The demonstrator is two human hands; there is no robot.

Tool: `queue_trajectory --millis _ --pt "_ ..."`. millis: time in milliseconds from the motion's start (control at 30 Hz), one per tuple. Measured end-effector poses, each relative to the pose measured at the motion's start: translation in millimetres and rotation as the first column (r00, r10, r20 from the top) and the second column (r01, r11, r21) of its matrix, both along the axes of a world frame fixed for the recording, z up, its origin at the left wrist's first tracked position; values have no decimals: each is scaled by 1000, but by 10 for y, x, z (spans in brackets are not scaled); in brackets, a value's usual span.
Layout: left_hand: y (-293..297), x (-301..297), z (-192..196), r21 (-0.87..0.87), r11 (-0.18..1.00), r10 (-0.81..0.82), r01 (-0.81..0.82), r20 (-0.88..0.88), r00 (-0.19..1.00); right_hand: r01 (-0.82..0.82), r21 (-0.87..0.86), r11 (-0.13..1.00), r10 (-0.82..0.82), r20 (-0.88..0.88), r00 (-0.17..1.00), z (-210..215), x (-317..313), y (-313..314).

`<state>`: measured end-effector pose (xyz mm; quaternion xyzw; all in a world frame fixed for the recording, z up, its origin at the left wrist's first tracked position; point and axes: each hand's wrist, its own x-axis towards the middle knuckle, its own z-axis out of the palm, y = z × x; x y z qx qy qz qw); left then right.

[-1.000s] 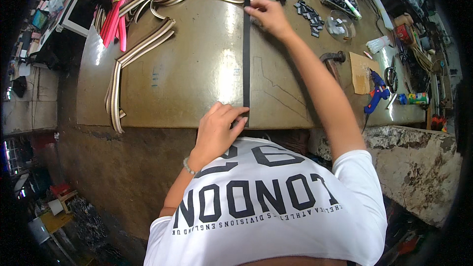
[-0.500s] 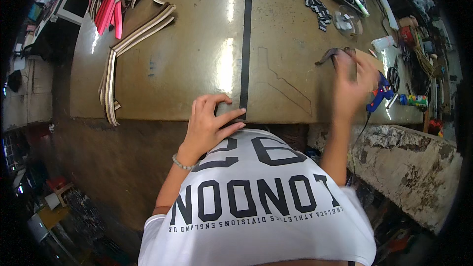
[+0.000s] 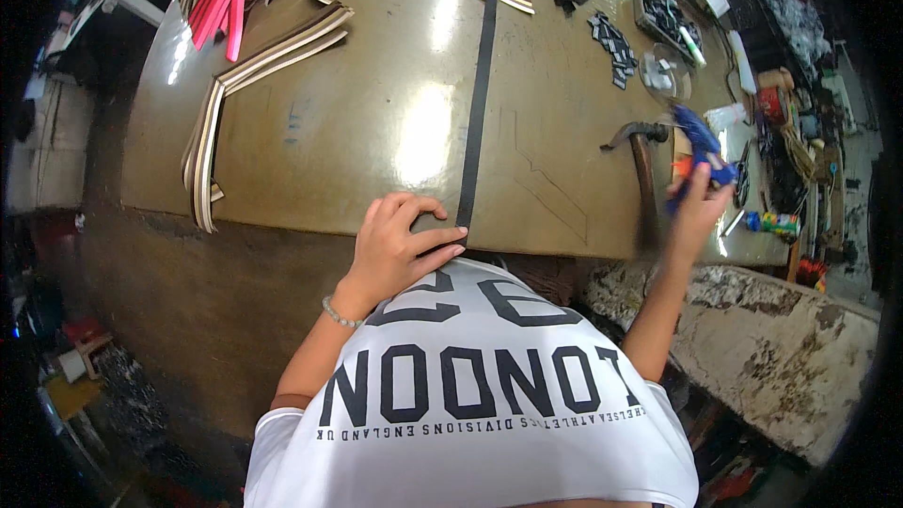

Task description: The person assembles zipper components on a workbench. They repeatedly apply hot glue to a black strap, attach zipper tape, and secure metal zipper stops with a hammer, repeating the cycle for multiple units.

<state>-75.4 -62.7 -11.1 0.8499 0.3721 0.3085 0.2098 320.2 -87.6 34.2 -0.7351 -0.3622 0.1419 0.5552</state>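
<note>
A long black strap (image 3: 479,113) runs away from me across the tabletop. My left hand (image 3: 400,246) is at its near end, by the table's front edge; thumb and index finger hold that end, the other fingers curled. To the right, my right hand (image 3: 698,199) is closed around a blue glue gun (image 3: 698,146) with orange parts, raised over the table. Just left of it lies a hammer (image 3: 644,169) with a dark head and brown handle. Thin outlines are drawn on the tabletop between strap and hammer.
Striped straps (image 3: 212,136) and pink strips (image 3: 218,9) lie at the left and far left of the table (image 3: 357,150). Small black pieces (image 3: 613,49), a filled tray (image 3: 666,17) and a clear round container (image 3: 661,73) stand far right. A rough pale slab (image 3: 752,348) adjoins the table's front right.
My right hand has moved from over the hammer to the glue gun, grasped it and lifted it. The hammer is now uncovered. My left hand stays at the strap's end.
</note>
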Motion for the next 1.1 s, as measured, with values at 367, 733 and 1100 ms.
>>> queue_trajectory --millis 367,733,1100 --pt "5 -37 -16 16 1000 -12 12 6 1000 -639 -312 703 709 241 662 13 -1058 683" --pt "2 -37 -24 2 1000 -29 29 -2 1000 -629 -367 685 724 249 644 -38 -1044 951" --pt "54 -131 91 -165 985 -7 54 271 963 -184 -162 969 243 740 627 158 -727 368"
